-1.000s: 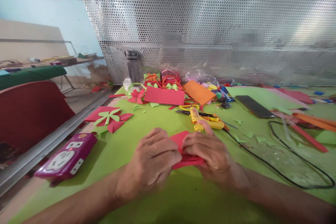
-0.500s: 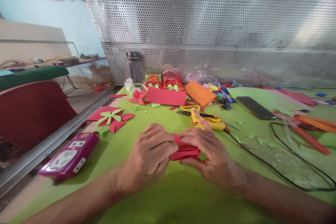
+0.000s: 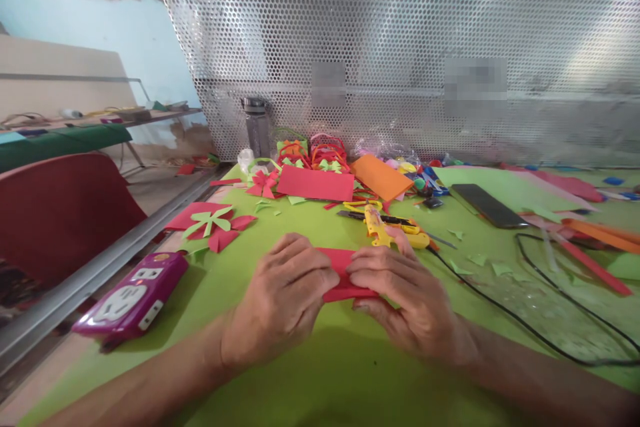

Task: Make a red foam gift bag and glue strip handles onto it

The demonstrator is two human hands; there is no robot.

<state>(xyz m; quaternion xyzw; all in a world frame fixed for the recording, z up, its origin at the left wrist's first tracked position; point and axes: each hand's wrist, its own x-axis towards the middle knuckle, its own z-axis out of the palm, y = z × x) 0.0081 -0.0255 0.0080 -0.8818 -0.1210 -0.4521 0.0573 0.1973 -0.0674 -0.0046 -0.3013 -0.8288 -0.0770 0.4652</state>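
Between my hands is a folded piece of red paper [image 3: 340, 263], held just above the green table surface [image 3: 345, 373]. My left hand [image 3: 287, 293] is closed on its left end, fingers curled over the edge. Thumb and fingers of my right hand [image 3: 405, 297] pinch the right end. Parts of the paper are hidden behind the fingers. Just beyond my right hand lies a yellow hot glue gun [image 3: 376, 227], with a yellow utility knife [image 3: 395, 219] beside it.
A purple power socket box [image 3: 133, 297] stands at the left. Red and green paper flowers [image 3: 207, 221] lie behind it. At the back are a red paper rectangle [image 3: 315, 185], an orange sheet [image 3: 383, 177] and a bottle [image 3: 257, 127]. A phone [image 3: 487, 205] and black cable [image 3: 505, 320] lie right.
The red paper lies flatter now, with more of its upper face showing. My right hand's fingers have shifted slightly along it, while my left hand keeps nearly the same place.
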